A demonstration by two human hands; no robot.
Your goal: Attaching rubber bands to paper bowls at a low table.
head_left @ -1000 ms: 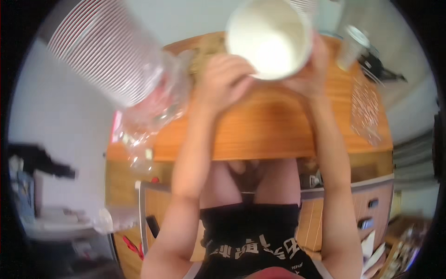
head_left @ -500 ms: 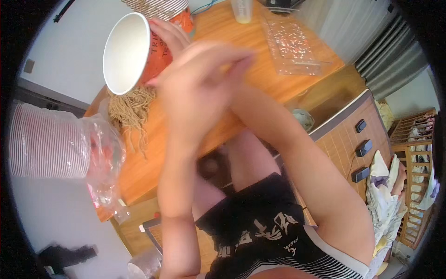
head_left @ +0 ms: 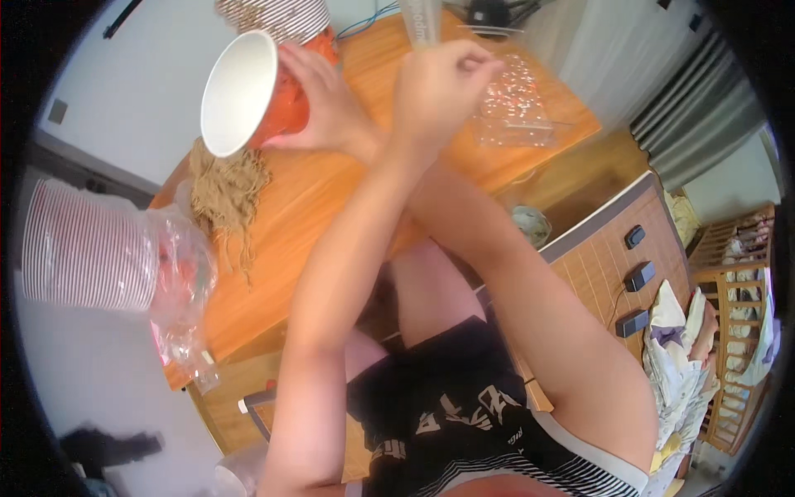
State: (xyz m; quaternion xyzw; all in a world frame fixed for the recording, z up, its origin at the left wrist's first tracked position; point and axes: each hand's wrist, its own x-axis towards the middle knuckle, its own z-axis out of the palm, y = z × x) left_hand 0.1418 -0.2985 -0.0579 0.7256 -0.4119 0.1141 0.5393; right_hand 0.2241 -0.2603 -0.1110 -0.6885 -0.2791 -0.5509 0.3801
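My right hand [head_left: 327, 103] comes across from the right and grips a paper cup [head_left: 240, 93], orange-red outside and white inside. The cup is tipped on its side, its mouth facing left, and no contents show in it. My left hand [head_left: 443, 87] crosses over the right forearm, thumb and fingertips pressed together. Whatever is pinched there is too small to make out. Just beyond those fingertips, a clear plastic bag [head_left: 515, 103] of small orange and white pieces lies on the table. Below the cup sits a bundle of tan twine strands [head_left: 228, 186].
A plastic-wrapped stack of cups [head_left: 91, 246] lies at the table's left edge. Another cup stack [head_left: 290, 21] topped with twine stands at the back. A translucent container [head_left: 420, 25] and a dark object [head_left: 489, 15] are at the far side of the wooden table [head_left: 373, 66].
My left hand has moved away from the cup, right and upward toward the clear bag. My right hand keeps its grip on the cup. The view has shifted slightly.
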